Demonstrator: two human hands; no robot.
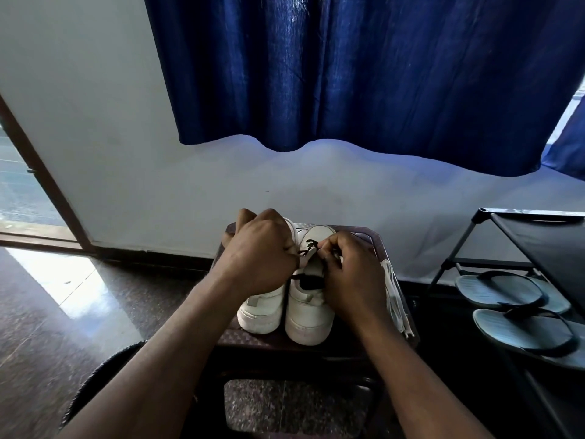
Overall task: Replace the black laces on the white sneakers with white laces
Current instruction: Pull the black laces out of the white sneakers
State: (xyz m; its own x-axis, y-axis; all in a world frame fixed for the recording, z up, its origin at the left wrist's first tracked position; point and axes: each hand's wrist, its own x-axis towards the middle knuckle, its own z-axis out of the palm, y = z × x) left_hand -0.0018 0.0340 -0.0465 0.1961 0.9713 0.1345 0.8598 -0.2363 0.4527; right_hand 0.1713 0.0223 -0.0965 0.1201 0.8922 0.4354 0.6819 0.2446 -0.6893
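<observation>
Both forearms reach forward over 2 white sneakers standing heel-toward-the-camera on a small dark counter (364,231). The left hand (259,251) hovers knuckles-up over the left sneaker (262,312), fingers curled on a strand of the black lace (308,245). The right hand (351,274) pinches that lace at the right sneaker (308,318) tongue. The white laces (395,299) lie just beside it - on the counter's right edge.

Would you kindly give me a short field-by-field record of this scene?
sneakers: two, white, side by side, heels toward camera
stool: brown, under the sneakers
black lace: partly threaded in right sneaker
left hand: grips black lace
right hand: pinches black lace
white laces: on stool, right of sneakers
rack: at right, holds flip-flops
</observation>
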